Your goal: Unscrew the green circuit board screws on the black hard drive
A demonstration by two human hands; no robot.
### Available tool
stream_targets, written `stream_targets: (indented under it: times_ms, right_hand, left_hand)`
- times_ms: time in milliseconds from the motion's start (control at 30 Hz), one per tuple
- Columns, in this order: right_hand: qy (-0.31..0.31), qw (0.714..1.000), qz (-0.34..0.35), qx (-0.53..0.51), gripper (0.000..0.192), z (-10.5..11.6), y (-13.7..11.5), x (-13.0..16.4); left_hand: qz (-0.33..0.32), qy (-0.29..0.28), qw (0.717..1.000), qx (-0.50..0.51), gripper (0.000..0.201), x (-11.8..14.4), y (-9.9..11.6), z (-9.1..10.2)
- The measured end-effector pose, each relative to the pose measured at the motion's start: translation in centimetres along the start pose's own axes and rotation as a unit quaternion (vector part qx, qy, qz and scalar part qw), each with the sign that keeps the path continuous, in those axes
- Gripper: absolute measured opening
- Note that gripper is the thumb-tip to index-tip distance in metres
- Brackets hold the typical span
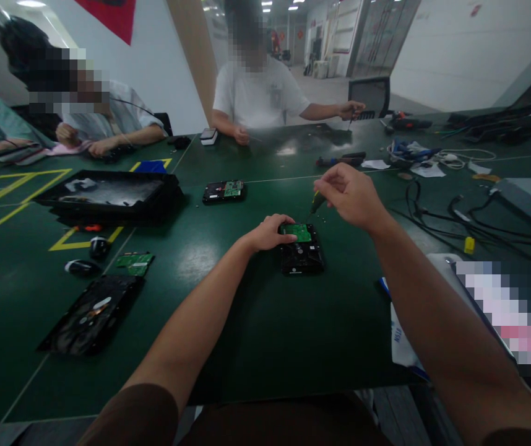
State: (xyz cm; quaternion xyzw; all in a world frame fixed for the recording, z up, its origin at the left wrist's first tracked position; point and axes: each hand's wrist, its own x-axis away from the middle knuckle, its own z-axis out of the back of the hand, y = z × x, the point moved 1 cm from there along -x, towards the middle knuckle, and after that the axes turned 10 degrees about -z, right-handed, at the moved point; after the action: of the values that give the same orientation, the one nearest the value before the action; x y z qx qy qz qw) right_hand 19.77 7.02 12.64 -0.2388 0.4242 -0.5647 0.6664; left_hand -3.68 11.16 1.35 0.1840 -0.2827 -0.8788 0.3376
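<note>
Head view, the only one we've got. Our left hand [269, 233] rests on the top-left corner of a hard drive [302, 249] lying board side up on the green table [256, 322], fingers curled down over the edge, pinning it. The drive's small green circuit board [299, 233] sits at the far end, just beside those fingers. Our right hand [351, 197] hovers above and to the right of the drive, fingers closed in a pinch round a small screwdriver [316, 202] w/ a yellow-and-dark handle; the tip points down toward the board's far right corner. We can't tell if it's seated in a screw.

Step in hand, as we judge it: working the board's screws w/ the drive braced. Next move calls for a steady left-hand press so the drive doesn't spin, plus the tip kept square in the screw head, which is too small to make out here.

Containers: a black tray [107, 197] on the left, well apart from our hands; inside, a pale scrap or two and small bits, too blurred to name. Nearer us on the left lie an opened drive chassis [91, 316] and a loose green board [135, 262], not in anything. A second drive [224, 191] sits further up the table. Cables [451, 217] trail on the right. Across the table, other people's hands are busy w/ their own work.
</note>
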Motion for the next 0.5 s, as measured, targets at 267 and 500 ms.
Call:
stream_targets:
  times_ms: [267, 500]
  right_hand:
    - [0.01, 0.999, 0.031, 0.04, 0.024, 0.06, -0.72, 0.45]
    - [0.023, 0.992, 0.083, 0.096, 0.021, -0.23, -0.17, 0.12]
  left_hand:
    - [-0.007, 0.009, 1.0, 0.009, 0.06, -0.07, 0.04, -0.09]
    - [0.004, 0.008, 1.0, 0.003, 0.06, -0.07, 0.0, -0.05]
